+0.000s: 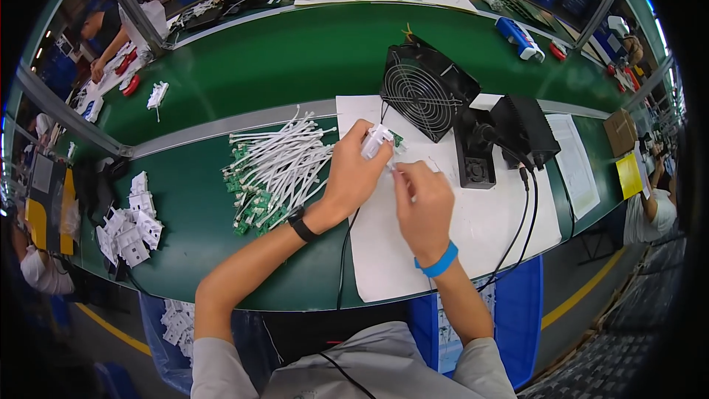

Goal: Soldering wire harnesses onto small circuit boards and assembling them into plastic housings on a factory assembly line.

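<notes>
My left hand (353,174), with a black band at its wrist, grips a small white plastic housing (375,140) over the white sheet (399,251). A bit of green circuit board (399,141) shows at the housing's right side. Just below it my right hand (425,196), wearing a blue wristband, is closed in a pinch. A thin whitish piece shows at its fingertips, too small and blurred to name. Left of my hands lies a pile of white cables (284,155) with green circuit boards (255,207) at their ends.
Beyond the sheet stand a black fan (421,89) with a wire guard and a black soldering-iron-like holder (474,155) with cords. White plastic housings (133,229) are heaped at the left. A green conveyor belt (281,52) runs across; blue bins (521,318) sit below the table edge.
</notes>
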A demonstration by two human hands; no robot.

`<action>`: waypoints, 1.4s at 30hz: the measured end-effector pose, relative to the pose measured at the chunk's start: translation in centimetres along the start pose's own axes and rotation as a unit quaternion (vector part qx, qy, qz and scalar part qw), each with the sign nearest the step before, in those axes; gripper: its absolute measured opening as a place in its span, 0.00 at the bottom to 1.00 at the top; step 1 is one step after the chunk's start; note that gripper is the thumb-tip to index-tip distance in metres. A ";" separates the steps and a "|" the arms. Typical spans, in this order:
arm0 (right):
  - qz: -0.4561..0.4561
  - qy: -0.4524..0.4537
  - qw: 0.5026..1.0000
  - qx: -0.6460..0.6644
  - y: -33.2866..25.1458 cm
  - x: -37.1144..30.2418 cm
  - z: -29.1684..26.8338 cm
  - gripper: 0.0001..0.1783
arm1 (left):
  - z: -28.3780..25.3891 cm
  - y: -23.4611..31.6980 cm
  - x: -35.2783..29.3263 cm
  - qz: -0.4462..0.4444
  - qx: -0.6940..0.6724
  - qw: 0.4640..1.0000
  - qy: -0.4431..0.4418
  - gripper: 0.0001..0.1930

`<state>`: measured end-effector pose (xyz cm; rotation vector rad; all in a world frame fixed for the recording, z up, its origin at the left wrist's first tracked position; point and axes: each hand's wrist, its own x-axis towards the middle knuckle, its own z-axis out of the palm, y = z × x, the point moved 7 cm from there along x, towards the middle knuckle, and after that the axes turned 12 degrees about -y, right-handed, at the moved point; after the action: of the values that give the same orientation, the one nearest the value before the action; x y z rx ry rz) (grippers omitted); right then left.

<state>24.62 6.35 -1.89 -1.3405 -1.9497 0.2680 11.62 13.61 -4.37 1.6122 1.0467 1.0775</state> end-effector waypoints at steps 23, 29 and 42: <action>0.205 0.159 0.957 0.130 13.8 0.8 -9.4 0.14 | 0.4 -4.3 2.7 0.017 0.166 0.978 -0.126 0.23; 0.171 0.261 0.947 0.075 14.1 -0.5 -9.0 0.08 | 0.7 -2.6 3.9 0.029 0.289 0.944 -0.154 0.19; 0.160 0.222 0.962 -0.022 16.1 2.3 -7.7 0.10 | 0.9 -4.1 4.3 0.016 0.298 0.945 -0.135 0.20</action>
<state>40.89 13.49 -4.27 -1.5880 -1.3739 0.0655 12.91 18.42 -7.66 2.1877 1.2297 0.5483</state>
